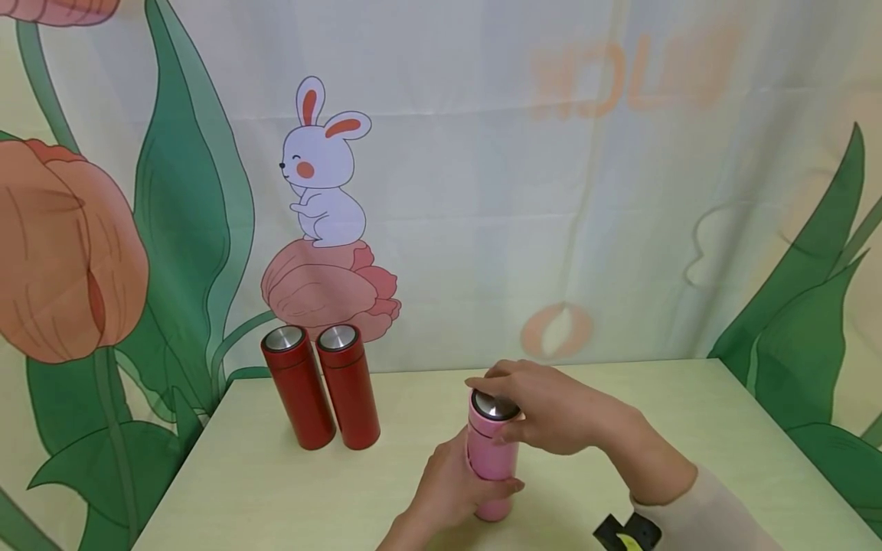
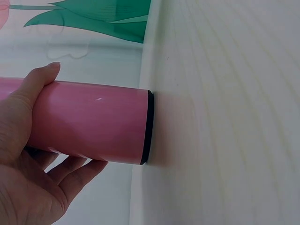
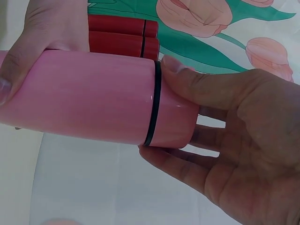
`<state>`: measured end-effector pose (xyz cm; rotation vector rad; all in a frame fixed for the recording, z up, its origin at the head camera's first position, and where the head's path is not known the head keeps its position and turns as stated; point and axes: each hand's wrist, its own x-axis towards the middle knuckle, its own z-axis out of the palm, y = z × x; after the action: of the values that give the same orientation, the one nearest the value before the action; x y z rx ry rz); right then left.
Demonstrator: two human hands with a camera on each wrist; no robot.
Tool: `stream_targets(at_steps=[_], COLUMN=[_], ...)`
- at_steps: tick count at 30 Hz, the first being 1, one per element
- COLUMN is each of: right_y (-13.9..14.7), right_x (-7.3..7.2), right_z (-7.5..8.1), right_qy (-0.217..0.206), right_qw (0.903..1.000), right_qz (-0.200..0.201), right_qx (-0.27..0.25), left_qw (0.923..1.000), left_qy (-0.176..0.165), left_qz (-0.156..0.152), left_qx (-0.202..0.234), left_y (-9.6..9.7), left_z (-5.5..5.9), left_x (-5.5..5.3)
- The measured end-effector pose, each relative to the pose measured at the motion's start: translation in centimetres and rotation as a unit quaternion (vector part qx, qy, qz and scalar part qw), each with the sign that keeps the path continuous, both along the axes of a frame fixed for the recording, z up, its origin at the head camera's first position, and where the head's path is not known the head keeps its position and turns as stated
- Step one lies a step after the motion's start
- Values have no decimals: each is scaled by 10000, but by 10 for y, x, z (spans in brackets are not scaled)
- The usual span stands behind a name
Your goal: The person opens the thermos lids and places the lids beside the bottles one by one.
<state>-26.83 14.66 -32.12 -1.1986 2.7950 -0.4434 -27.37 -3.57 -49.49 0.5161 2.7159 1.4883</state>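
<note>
A pink thermos bottle (image 1: 492, 458) is upright at the front middle of the table, its steel-topped lid (image 1: 494, 407) facing up. My left hand (image 1: 451, 484) grips the lower body, with the thumb across the near side. Up at the top, my right hand (image 1: 554, 404) holds the lid between thumb and fingers. A black ring between lid and body shows in the right wrist view, where the right thumb (image 3: 190, 82) presses beside it. In the left wrist view the dark base of the bottle is at the tabletop; whether it touches is hard to tell.
Two red thermos bottles, a left one (image 1: 301, 398) and a right one (image 1: 351, 398), stand side by side at the table's back left, lids on. Behind the pale wooden table (image 1: 661, 428) hangs a curtain (image 1: 468, 191) printed with tulips and a rabbit.
</note>
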Motion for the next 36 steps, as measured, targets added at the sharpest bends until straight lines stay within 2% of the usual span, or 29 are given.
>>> stream_targets(at_steps=[17,25,36], right_y=[0,-1,-11], right_x=[3,8,15], right_z=[-4,-3,2], right_qy=[-156,-174,419], right_qw=[9997,9987,9918], right_qz=[-24,-455,-1197], right_qx=[-164,-132,171], left_qw=[10000,9999,9999], left_qy=[21,-10,-2], left_qz=[56,87,104], left_qx=[-58,-53,-41], left_y=[-2,-2,-3], left_z=[-2,-3,-1], left_x=[3,5,9])
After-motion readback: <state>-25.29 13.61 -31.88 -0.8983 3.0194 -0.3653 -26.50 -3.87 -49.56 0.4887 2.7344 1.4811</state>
